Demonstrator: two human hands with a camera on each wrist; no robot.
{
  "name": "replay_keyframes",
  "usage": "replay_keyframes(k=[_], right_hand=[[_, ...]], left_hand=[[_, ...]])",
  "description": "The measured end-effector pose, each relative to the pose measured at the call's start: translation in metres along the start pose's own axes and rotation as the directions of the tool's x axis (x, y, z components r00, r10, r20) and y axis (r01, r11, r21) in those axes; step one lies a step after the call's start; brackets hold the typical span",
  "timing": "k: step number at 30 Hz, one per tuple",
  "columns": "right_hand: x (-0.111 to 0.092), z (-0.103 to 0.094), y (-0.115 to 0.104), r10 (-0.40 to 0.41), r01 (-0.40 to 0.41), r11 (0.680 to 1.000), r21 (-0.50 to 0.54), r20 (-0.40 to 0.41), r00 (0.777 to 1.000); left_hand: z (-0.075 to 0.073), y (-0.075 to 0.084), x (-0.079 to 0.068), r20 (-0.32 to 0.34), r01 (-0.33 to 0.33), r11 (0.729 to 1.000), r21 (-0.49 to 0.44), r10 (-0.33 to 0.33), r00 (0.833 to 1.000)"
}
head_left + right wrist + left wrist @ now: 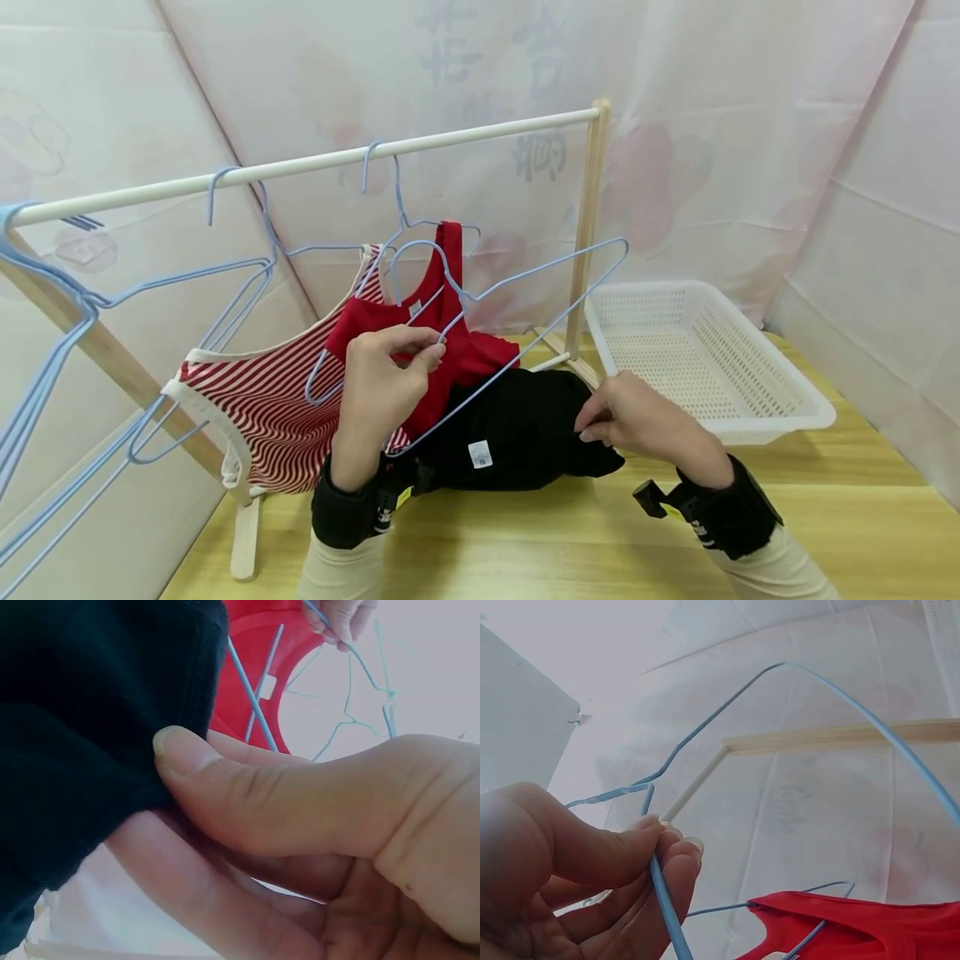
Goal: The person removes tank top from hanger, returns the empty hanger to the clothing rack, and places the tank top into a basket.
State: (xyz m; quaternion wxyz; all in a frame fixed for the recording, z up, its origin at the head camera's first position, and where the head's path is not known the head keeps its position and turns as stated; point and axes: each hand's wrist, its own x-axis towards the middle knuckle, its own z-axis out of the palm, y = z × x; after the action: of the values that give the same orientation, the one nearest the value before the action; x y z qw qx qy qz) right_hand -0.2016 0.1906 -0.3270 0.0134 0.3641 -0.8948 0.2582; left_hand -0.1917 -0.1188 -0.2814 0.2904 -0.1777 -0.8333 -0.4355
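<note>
My left hand [386,383] pinches the wire of a light blue hanger [669,911] between thumb and fingers, holding it in front of the rack. The hanger's lower bar slants across a black garment [532,425] with a white label, bunched on the table. With thumb and forefinger, my right hand [637,417] pinches the black garment's right edge; the right wrist view shows the cloth between them. Behind the left hand, a red sleeveless top [480,350] hangs on another blue hanger. A red-and-white striped top [285,425] hangs to its left.
A rack with a white rail [300,169] and wooden posts stands across the table [540,550]. Several bare blue hangers [67,325] hang at its left end. At the right is a white perforated basket [780,417]. Printed curtains enclose the back and sides.
</note>
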Motion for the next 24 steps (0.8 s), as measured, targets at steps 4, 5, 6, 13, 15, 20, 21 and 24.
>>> replay_keyframes(k=[4,5,6,13,15,20,21,24], right_hand=[[0.001,0.004,0.001,-0.028,0.028,1.0,-0.006,0.021,0.999],[0.001,0.005,0.001,-0.03,0.031,1.0,-0.004,0.027,0.999],[0.0,0.006,0.001,-0.027,0.027,1.0,-0.001,0.033,0.999],[-0.004,0.005,0.004,0.025,-0.029,0.999,0.039,0.104,0.994],[-0.005,0.004,0.006,0.028,-0.033,0.998,0.044,0.117,0.993],[-0.007,0.002,0.007,0.006,-0.015,0.999,0.051,0.165,0.986],[-0.007,0.002,0.007,0.003,-0.013,0.999,0.051,0.175,0.984],[-0.007,0.001,0.007,-0.009,0.0,0.999,0.045,0.196,0.981]], left_hand=[[0.001,0.0,-0.001,0.015,0.025,1.0,-0.014,-0.025,1.0],[0.001,-0.001,-0.001,0.021,0.034,0.999,-0.015,-0.033,0.999],[0.001,-0.001,-0.002,0.026,0.039,0.999,-0.016,-0.038,0.999],[0.004,-0.005,-0.001,0.055,0.081,0.997,-0.011,-0.08,0.995],[0.005,-0.006,0.0,0.066,0.099,0.995,-0.004,-0.098,0.993],[0.008,-0.009,0.003,0.086,0.129,0.991,0.024,-0.131,0.988],[0.009,-0.01,0.003,0.089,0.132,0.991,0.032,-0.134,0.987],[0.011,-0.011,0.005,0.097,0.136,0.989,0.051,-0.14,0.985]])
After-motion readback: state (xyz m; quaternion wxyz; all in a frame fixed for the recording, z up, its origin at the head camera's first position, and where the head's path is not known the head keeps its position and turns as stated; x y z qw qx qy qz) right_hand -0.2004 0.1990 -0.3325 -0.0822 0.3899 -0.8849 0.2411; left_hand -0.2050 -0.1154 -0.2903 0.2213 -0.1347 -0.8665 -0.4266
